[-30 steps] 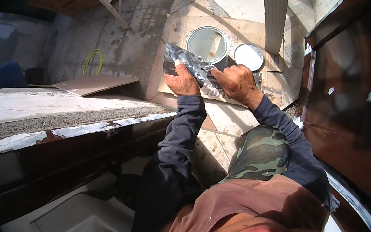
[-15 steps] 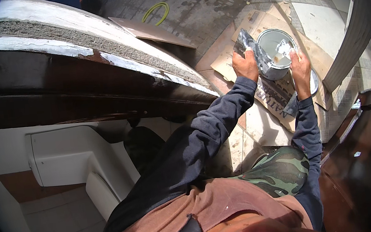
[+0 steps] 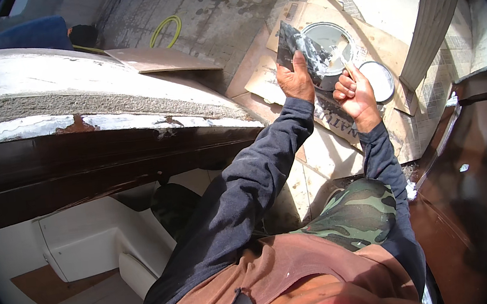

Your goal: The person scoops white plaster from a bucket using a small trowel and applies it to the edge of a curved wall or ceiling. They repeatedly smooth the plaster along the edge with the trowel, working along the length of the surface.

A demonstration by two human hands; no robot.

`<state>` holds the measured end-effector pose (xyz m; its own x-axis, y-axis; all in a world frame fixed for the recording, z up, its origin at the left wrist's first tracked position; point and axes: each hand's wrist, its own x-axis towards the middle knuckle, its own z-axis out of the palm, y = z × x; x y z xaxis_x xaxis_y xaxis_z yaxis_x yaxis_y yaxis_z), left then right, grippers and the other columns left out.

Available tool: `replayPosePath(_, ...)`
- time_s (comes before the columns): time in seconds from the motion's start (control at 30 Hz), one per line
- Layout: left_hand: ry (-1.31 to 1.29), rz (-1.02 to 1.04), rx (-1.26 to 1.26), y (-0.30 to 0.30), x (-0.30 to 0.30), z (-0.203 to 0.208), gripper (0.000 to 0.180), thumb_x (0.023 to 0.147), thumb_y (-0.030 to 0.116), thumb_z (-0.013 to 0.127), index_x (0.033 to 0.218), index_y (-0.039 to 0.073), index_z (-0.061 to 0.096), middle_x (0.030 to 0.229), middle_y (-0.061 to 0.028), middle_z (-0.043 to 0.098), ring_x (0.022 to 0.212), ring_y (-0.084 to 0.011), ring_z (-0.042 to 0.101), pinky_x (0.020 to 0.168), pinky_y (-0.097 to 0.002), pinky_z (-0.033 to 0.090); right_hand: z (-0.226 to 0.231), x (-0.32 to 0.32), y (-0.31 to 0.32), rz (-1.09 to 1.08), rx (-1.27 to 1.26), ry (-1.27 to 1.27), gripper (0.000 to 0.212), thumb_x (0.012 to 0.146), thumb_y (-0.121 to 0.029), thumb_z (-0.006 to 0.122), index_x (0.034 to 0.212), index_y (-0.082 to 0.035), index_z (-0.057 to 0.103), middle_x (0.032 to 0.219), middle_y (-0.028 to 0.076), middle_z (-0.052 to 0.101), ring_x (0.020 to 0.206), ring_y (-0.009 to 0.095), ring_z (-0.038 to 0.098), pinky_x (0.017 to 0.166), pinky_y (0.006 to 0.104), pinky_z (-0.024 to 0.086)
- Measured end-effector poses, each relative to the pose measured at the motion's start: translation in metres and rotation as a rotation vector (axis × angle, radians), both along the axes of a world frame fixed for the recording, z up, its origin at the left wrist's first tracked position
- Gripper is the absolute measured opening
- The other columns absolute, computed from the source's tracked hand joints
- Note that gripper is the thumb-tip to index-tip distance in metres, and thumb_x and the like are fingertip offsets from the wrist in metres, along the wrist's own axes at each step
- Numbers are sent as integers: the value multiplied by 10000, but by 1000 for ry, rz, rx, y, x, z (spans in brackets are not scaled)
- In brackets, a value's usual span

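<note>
Steel blade: a flat, dark metal plastering trowel smeared with grey-white filler is held up over the open round tin of pale putty
Left hand: fingers are curled tight around the blade's lower edge
Right hand: a thin pale scraping tool is pinched between thumb and fingers, its tip at the tin
Handling: the blade is judged stiff, light and slippery where wet (best gripped on a clean edge)
Surroundings: a round white lid lies just beside the tin on flattened brown cardboard
</note>
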<state>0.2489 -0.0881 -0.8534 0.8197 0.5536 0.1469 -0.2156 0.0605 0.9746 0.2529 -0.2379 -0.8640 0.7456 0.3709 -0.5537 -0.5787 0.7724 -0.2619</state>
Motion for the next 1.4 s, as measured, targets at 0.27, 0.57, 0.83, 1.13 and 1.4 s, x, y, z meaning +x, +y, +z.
replayPosePath(0.27,-171,-126,11,-16,1,-7,337,1007,239,669,1211,-28,651,1097,-37,691,941,-114,594,838,-263,488,7,2,3,70,35,14,291,1061,-347,526,879,-120,516,531,-82,305,418,69,287,460,267,309)
replayPosePath(0.57,411,6,-665,27,37,6,250,962,28,535,1194,-64,514,1106,-205,638,947,-346,696,817,-523,613,-57,-7,-88,-243,-994,-297,107,952,-150,601,914,-50,610,673,-21,525,527,55,431,453,233,346)
replayPosePath(0.83,460,-97,-651,60,19,2,240,1008,98,529,1217,-18,547,1161,-153,652,1033,-315,676,869,-517,592,-153,-20,-157,-79,-978,-33,133,916,-170,640,882,-42,639,696,2,609,503,78,492,440,259,400)
replayPosePath(1.13,528,-102,-933,60,6,-7,256,1060,185,480,1218,17,592,1194,-123,689,1105,-302,659,978,-509,526,-159,-41,-122,25,-786,22,180,948,-212,679,961,-32,684,739,18,647,587,73,569,519,230,485)
replayPosePath(1.4,518,-178,-828,58,-13,-4,255,1039,174,517,1238,28,579,1217,-109,661,1111,-290,654,977,-514,542,-145,-67,-77,496,-2085,188,654,808,-398,820,1240,-5,525,1282,203,605,1153,374,640,927,480,538)
